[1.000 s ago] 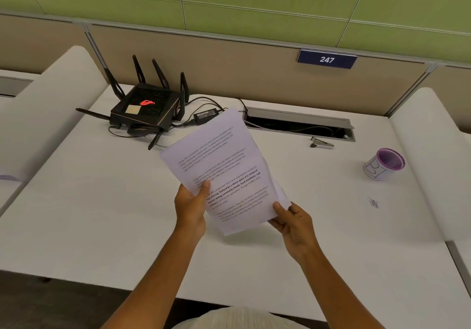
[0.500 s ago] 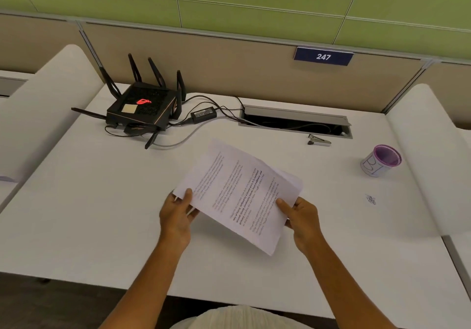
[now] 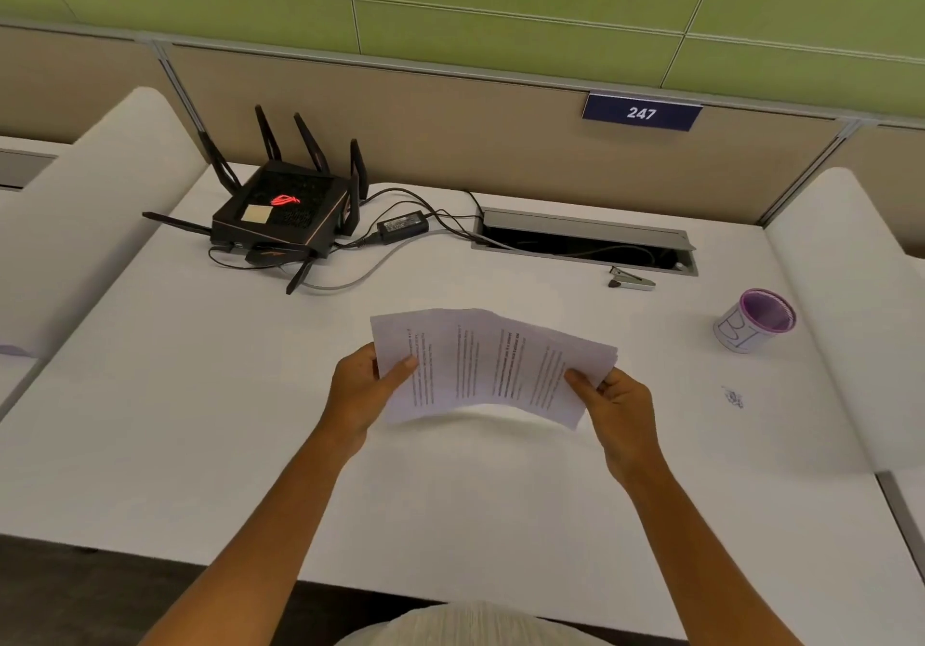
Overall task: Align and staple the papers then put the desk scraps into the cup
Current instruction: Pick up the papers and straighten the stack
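I hold a thin stack of printed white papers (image 3: 493, 367) sideways over the middle of the white desk (image 3: 200, 420), its text lines running vertically. My left hand (image 3: 363, 385) grips the stack's left end and my right hand (image 3: 613, 395) grips its right end. The sheets bow upward slightly between them. A small silver stapler (image 3: 631, 280) lies at the back right, by the cable slot. A white cup with a purple rim (image 3: 756, 320) stands at the far right. One small crumpled scrap (image 3: 733, 396) lies on the desk in front of the cup.
A black router with antennas (image 3: 283, 215), its power brick (image 3: 403, 225) and cables sit at the back left. An open cable slot (image 3: 585, 242) runs along the back. White curved dividers (image 3: 851, 305) flank the desk on both sides.
The papers have turned from upright and tilted to lying sideways and lower over the desk. My hands have moved apart to the stack's two short ends.
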The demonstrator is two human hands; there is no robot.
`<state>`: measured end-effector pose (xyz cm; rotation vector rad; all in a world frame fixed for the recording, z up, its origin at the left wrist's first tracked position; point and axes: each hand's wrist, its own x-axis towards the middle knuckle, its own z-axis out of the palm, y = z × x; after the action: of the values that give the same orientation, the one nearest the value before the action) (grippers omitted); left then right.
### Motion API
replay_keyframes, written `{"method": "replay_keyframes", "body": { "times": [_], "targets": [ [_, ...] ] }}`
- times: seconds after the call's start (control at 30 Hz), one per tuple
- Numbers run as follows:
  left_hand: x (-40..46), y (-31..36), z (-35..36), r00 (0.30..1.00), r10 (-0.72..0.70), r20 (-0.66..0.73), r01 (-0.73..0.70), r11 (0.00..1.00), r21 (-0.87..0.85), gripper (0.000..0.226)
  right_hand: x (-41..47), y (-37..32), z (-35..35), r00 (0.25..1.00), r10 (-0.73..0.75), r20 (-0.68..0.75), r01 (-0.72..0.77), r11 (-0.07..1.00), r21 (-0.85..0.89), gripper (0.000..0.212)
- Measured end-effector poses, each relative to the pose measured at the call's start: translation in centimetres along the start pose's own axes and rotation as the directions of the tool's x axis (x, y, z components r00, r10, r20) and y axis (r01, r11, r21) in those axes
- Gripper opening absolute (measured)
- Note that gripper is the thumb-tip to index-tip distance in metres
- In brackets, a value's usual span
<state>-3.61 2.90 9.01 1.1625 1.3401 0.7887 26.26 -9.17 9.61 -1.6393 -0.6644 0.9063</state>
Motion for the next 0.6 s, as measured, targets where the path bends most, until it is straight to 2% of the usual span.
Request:
{"method": "replay_keyframes", "body": {
  "times": [0.17,0.3,0.6],
  "targets": [
    [-1.2,-1.3,1.3,0.999,0.013,-0.047,-0.015,0.998,-0.063,0.028,-0.1,1.3,0.3,0.999,-0.034,-0.008,0.034,0.999,0.001,0.019],
    [-1.7,-3.0,2.2,0.998,-0.023,-0.053,0.021,0.999,-0.034,0.029,-0.1,2.8,0.8,0.999,0.026,-0.032,-0.027,0.999,-0.029,0.018],
    [-1.0,-2.9,2.3,0.997,-0.006,-0.083,0.008,1.0,0.022,0.036,0.6,2.8,0.8,0.998,0.035,-0.043,-0.038,0.998,-0.054,0.018]
  ]
}}
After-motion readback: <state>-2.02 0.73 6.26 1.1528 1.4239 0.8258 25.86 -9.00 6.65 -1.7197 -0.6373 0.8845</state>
